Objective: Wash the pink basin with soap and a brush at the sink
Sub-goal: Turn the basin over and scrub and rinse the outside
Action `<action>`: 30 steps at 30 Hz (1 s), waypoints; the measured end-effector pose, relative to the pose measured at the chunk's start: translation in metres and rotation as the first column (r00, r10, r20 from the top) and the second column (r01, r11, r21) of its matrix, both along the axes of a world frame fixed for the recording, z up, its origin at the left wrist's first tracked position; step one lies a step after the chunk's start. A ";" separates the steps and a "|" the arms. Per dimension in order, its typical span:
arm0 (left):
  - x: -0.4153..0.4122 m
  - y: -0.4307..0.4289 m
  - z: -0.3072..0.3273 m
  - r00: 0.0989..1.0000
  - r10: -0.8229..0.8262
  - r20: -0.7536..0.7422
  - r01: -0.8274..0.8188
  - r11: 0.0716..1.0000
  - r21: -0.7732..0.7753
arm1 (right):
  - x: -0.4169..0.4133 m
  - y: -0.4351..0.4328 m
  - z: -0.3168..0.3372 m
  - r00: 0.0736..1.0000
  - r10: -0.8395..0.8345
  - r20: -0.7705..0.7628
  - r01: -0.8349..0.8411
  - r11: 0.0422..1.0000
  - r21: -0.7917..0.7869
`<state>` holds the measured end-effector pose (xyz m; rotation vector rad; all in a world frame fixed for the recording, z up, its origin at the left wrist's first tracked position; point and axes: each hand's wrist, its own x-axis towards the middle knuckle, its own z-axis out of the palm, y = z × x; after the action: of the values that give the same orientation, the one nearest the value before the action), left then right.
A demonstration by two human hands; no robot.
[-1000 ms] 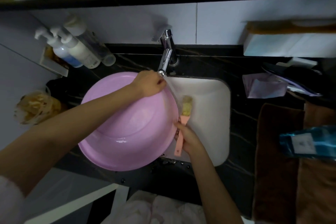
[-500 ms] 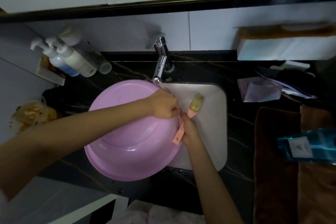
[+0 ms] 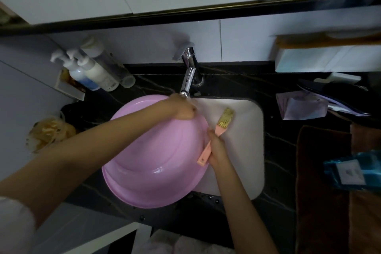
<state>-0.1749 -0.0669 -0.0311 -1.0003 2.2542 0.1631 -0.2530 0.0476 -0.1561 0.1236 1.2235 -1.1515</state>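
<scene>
The left hand [image 3: 182, 109] is gripping the pink basin [image 3: 152, 156] by its rim under the tap [image 3: 188, 80] — probably tilting it over the sink [image 3: 243, 150] to drain — while the right hand [image 3: 217, 148] is clutching the brush [image 3: 225, 118].

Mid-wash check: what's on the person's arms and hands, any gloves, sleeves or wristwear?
No gloves: the left hand and right hand are bare, with no ring, watch or band visible. The left forearm is bare up to a pale pinkish-white sleeve at the lower left corner. The right forearm is bare as far as the view shows, no sleeve visible.
</scene>
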 end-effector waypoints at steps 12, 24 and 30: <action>0.003 0.000 0.004 0.995 0.099 0.000 -0.098 0.992 -0.080 | 0.005 -0.004 0.001 0.998 0.040 -0.048 -0.038 0.998 0.041; 0.005 0.040 0.010 0.994 -0.062 -0.093 0.060 0.998 -0.030 | 0.015 -0.008 0.019 0.985 0.034 0.167 -0.015 0.994 -0.111; 0.000 0.037 0.011 0.994 0.020 -0.103 -0.019 1.000 0.007 | -0.005 0.028 0.016 0.916 0.138 0.375 -0.095 0.987 -0.131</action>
<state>-0.1748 -0.0298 -0.0198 -1.0327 2.3363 0.2349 -0.2580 0.0759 -0.1397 0.1813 0.8070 -1.0285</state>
